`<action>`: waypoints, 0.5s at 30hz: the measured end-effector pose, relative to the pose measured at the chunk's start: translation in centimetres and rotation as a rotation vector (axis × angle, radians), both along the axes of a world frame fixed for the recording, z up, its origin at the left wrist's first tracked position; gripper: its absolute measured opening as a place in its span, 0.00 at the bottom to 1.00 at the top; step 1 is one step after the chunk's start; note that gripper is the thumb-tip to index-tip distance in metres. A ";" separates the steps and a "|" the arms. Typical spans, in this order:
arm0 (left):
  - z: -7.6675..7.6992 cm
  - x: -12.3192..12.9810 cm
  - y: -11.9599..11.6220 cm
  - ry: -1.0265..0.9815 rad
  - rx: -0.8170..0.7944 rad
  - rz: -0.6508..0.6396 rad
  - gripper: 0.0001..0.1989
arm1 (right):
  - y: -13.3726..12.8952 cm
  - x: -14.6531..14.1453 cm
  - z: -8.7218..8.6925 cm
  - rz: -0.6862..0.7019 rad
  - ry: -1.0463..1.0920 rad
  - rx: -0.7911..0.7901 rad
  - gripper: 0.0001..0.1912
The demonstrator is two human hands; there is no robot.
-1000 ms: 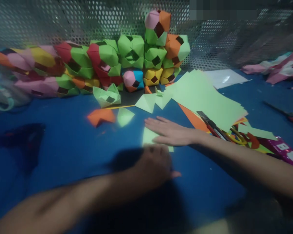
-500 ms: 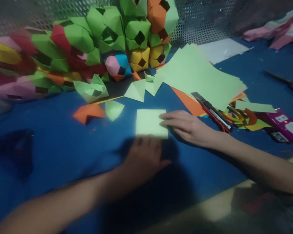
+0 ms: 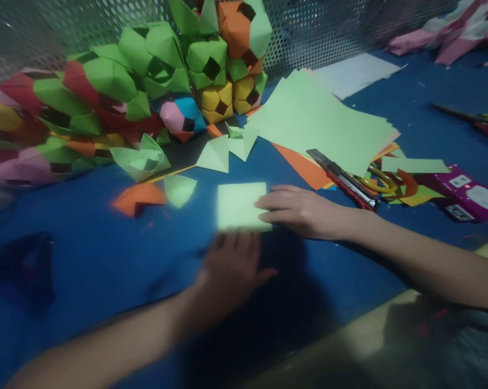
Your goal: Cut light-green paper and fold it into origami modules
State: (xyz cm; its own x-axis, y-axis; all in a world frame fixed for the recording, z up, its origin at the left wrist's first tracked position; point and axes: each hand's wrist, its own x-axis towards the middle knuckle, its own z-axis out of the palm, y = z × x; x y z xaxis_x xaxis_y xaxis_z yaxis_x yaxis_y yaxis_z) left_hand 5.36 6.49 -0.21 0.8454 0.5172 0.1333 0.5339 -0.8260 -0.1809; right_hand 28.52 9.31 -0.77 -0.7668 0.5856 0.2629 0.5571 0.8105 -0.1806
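Note:
A pale green square of paper [image 3: 239, 205] lies flat on the blue tabletop [image 3: 106, 281]. Along its near edge rest the fingertips of my left hand [image 3: 233, 270], fingers stretched and thumb out to the right. My right hand [image 3: 304, 210] reaches in from the right, its extended fingertips on the square's right edge. Both hands are open, touching the paper without gripping it. To the left of the square are a small folded pale green piece [image 3: 179, 189] and a folded orange piece [image 3: 138, 199].
Folded paper blocks in many colours [image 3: 156, 59] stand stacked along a perforated metal panel [image 3: 304, 32]. Right of them lies a fanned stack of pale green sheets [image 3: 316, 119]. A utility knife [image 3: 343, 181], yellow-handled scissors [image 3: 383, 181] and a purple packet [image 3: 466, 194] lie nearby.
The camera's view has shifted slightly, so the scene sits further left. Both hands stay at the paper square; the right fingers seem slightly more spread.

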 end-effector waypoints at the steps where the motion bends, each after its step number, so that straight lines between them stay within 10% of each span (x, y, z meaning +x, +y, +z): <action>1: -0.1 0.0 0.0 -0.003 0.003 -0.003 0.29 | 0.0 0.0 0.0 0.003 0.000 0.001 0.18; 15: -1.6 0.3 -0.6 -0.151 -0.005 -0.035 0.36 | -0.2 -1.3 -1.2 -0.043 0.093 0.100 0.16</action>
State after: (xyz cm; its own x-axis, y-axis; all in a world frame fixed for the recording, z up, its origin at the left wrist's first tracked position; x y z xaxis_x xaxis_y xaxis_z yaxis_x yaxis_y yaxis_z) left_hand 5.66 5.86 -1.81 0.8335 0.4884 0.2583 0.5253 -0.8454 -0.0965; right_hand 27.27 9.12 -1.96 -0.7110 0.5848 0.3904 0.5764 0.8028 -0.1528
